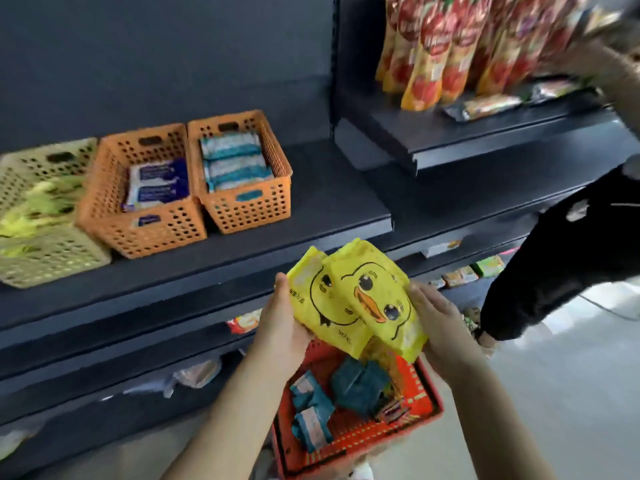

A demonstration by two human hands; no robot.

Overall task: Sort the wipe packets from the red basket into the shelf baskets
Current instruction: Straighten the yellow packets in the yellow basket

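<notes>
2 yellow duck packets (360, 299) (overlapping) held over red basket (426, 403): left hand (284, 320) grips 1 edge, right hand (441, 329) the other.

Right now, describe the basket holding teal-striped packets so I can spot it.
Find the dark shelf above the red basket. Three baskets sit in a row on it; take the rightmost orange basket. Its orange neighbour holds navy packets instead.
</notes>
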